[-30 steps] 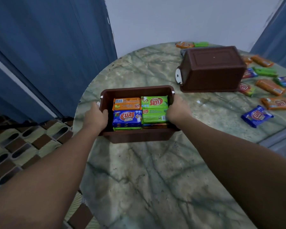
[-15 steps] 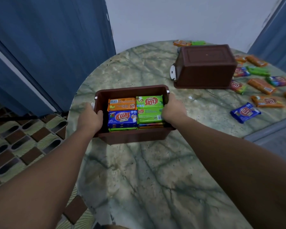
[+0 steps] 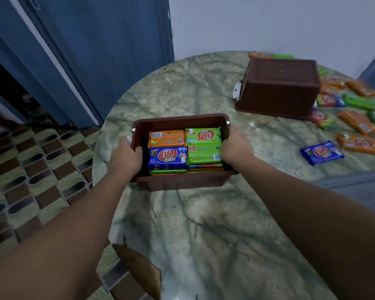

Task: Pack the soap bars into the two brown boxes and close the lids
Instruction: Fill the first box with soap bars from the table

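Both hands hold the open brown box [image 3: 182,180] by its short ends: the left hand [image 3: 125,159] is curled over the left rim with the thumb hooked inside, and the right hand [image 3: 236,148] wraps the right rim, fingers hidden down the side. Between the hands, the box looks full, with orange, green and blue soap bars [image 3: 185,148] packed in layers up near the rim. No lid is on it yet. Well beyond the right hand, the second brown box [image 3: 279,87] sits upside down on the counter [image 3: 204,234], so it appears unpacked. Loose soap bars [image 3: 355,122] lie scattered further right of it. By my judgement roughly half the packing is done; both lids are still to be closed.
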Demonstrator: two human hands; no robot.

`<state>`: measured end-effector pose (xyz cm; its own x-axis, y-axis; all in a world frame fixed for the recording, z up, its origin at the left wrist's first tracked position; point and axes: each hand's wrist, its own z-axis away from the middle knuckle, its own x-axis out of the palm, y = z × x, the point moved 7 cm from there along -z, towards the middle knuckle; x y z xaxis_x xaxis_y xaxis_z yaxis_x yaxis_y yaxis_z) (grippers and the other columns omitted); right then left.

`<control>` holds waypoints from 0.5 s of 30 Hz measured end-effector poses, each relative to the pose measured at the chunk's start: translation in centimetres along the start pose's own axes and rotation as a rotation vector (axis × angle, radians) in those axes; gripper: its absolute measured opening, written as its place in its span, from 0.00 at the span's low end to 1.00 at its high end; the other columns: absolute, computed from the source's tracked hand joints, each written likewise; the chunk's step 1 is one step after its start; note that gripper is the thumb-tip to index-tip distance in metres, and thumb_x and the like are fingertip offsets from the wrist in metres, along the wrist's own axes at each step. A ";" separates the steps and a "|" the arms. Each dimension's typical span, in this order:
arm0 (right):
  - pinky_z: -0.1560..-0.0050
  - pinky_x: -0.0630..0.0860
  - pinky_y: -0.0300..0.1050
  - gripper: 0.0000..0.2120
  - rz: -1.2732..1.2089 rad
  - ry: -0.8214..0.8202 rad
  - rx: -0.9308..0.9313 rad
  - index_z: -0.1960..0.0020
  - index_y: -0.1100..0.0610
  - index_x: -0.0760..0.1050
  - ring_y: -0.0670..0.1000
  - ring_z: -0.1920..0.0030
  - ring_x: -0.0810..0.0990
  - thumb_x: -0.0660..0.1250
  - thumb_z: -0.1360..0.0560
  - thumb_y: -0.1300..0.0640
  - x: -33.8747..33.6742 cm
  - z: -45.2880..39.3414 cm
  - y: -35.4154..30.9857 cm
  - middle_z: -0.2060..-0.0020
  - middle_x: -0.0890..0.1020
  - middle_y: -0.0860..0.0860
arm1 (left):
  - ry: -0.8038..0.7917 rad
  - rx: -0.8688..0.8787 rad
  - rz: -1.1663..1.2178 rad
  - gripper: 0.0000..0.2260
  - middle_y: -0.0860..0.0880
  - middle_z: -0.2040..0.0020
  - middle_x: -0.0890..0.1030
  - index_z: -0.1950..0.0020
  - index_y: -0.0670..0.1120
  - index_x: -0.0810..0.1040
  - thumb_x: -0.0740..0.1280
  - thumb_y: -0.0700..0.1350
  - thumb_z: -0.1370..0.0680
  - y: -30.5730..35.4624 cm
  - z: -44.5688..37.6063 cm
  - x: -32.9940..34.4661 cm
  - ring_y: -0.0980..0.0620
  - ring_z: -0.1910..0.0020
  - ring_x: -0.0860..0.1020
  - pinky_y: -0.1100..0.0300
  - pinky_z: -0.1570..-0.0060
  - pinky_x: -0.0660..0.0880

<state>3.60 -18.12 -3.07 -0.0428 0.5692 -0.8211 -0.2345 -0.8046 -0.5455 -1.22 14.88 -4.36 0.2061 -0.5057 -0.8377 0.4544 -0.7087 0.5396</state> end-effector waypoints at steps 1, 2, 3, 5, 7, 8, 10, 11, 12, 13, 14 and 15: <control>0.49 0.68 0.51 0.22 0.008 -0.011 -0.010 0.28 0.53 0.64 0.66 0.41 0.77 0.59 0.21 0.59 -0.1 0.4 0.4 0.38 0.73 0.61 | 0.008 -0.010 0.003 0.15 0.38 0.42 0.80 0.37 0.44 0.67 0.63 0.50 0.19 -0.3 1.1 0.1 0.35 0.43 0.78 0.50 0.51 0.70; 0.49 0.68 0.51 0.23 0.014 -0.024 -0.019 0.27 0.53 0.63 0.66 0.42 0.77 0.59 0.21 0.59 -0.2 1.0 0.8 0.38 0.73 0.61 | 0.015 -0.023 0.006 0.14 0.38 0.42 0.80 0.37 0.43 0.67 0.63 0.49 0.18 -0.6 2.2 0.1 0.35 0.43 0.78 0.51 0.52 0.70; 0.49 0.69 0.52 0.23 0.019 -0.034 -0.027 0.27 0.52 0.63 0.66 0.42 0.77 0.59 0.21 0.59 -0.2 1.4 1.2 0.38 0.73 0.61 | 0.021 -0.033 0.003 0.14 0.37 0.43 0.80 0.38 0.43 0.67 0.63 0.49 0.18 -0.7 3.1 0.1 0.35 0.44 0.78 0.52 0.53 0.69; 0.48 0.71 0.53 0.21 0.023 -0.042 -0.041 0.28 0.52 0.64 0.66 0.43 0.77 0.59 0.21 0.58 -0.4 2.3 1.8 0.39 0.73 0.61 | 0.027 -0.053 -0.002 0.14 0.37 0.43 0.79 0.38 0.42 0.67 0.63 0.50 0.18 -1.0 4.7 0.3 0.35 0.44 0.78 0.52 0.53 0.68; 0.47 0.72 0.53 0.21 0.031 -0.041 -0.046 0.28 0.52 0.64 0.65 0.43 0.77 0.59 0.20 0.58 -0.8 2.7 2.2 0.39 0.73 0.61 | 0.026 -0.053 0.005 0.14 0.36 0.43 0.79 0.39 0.42 0.67 0.63 0.49 0.18 -0.7 5.6 0.3 0.35 0.44 0.78 0.52 0.54 0.68; 0.48 0.71 0.52 0.22 0.036 -0.038 -0.045 0.27 0.52 0.63 0.65 0.43 0.77 0.59 0.20 0.58 -1.0 2.9 2.3 0.38 0.73 0.61 | 0.026 -0.049 0.013 0.14 0.37 0.43 0.79 0.39 0.42 0.67 0.63 0.49 0.18 -0.4 5.9 0.2 0.35 0.44 0.78 0.52 0.54 0.67; 0.50 0.69 0.50 0.22 0.038 -0.026 -0.037 0.27 0.53 0.63 0.65 0.42 0.77 0.59 0.20 0.58 -1.5 3.1 2.5 0.38 0.73 0.61 | 0.027 -0.036 0.026 0.14 0.38 0.43 0.79 0.39 0.42 0.67 0.63 0.49 0.18 0.2 6.2 -0.1 0.36 0.44 0.77 0.52 0.55 0.67; 0.50 0.69 0.50 0.22 0.038 -0.022 -0.032 0.27 0.53 0.63 0.65 0.42 0.77 0.59 0.20 0.58 -1.8 3.2 2.6 0.38 0.73 0.61 | 0.030 -0.033 0.028 0.13 0.38 0.44 0.79 0.39 0.42 0.67 0.63 0.49 0.18 0.5 6.3 -0.2 0.36 0.45 0.77 0.52 0.55 0.67; 0.50 0.69 0.50 0.22 0.043 -0.023 -0.025 0.27 0.53 0.63 0.65 0.42 0.77 0.59 0.20 0.58 -1.9 3.5 2.9 0.38 0.73 0.61 | 0.028 -0.033 0.034 0.13 0.38 0.44 0.79 0.40 0.43 0.67 0.63 0.49 0.18 0.5 6.6 -0.1 0.36 0.45 0.77 0.52 0.56 0.67; 0.50 0.69 0.50 0.22 0.047 -0.023 -0.020 0.27 0.53 0.63 0.65 0.42 0.77 0.59 0.20 0.58 -2.0 3.8 3.1 0.38 0.73 0.62 | 0.023 -0.033 0.042 0.12 0.38 0.44 0.79 0.41 0.43 0.67 0.63 0.49 0.18 0.5 6.9 0.0 0.37 0.47 0.77 0.52 0.56 0.67; 0.50 0.69 0.51 0.22 0.049 -0.025 -0.016 0.27 0.53 0.63 0.65 0.42 0.77 0.59 0.20 0.58 -2.1 4.1 3.4 0.38 0.73 0.62 | 0.014 -0.033 0.052 0.12 0.38 0.45 0.79 0.41 0.44 0.66 0.63 0.49 0.18 0.4 7.1 0.2 0.38 0.48 0.77 0.52 0.56 0.68; 0.50 0.69 0.50 0.22 0.045 -0.026 -0.015 0.27 0.53 0.63 0.65 0.43 0.77 0.59 0.20 0.57 -2.1 4.5 3.7 0.38 0.73 0.61 | 0.006 -0.034 0.060 0.12 0.38 0.45 0.79 0.41 0.44 0.66 0.63 0.50 0.18 0.2 7.4 0.3 0.39 0.50 0.77 0.51 0.56 0.68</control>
<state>-1.55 -21.49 -2.57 -0.0782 0.5362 -0.8405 -0.2175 -0.8319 -0.5105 -7.49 10.90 -3.91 0.2390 -0.5440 -0.8043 0.4699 -0.6601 0.5861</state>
